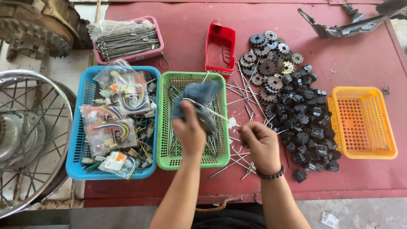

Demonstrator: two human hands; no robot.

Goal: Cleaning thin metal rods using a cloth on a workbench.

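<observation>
Overhead, the left hand (189, 131) is clenched on a grey-blue rag (199, 99) above the green basket (166, 159); the rag wraps one end of a thin metal spoke (212, 112), whose other end the right hand (259, 144) pinches shut between its fingertips, just right of that basket over the red bench (360, 55); loose spokes lie inside the basket and beside it. Left of it, a blue basket (74, 144) holds clear rectangular packets (111, 130) of coloured wires bearing small white-and-orange labels; a pink tray (127, 39) carries bagged spokes; sprockets (269, 63), black switches (305, 123), a red container (220, 46) and an orange basket (362, 123) stand to the right.
</observation>
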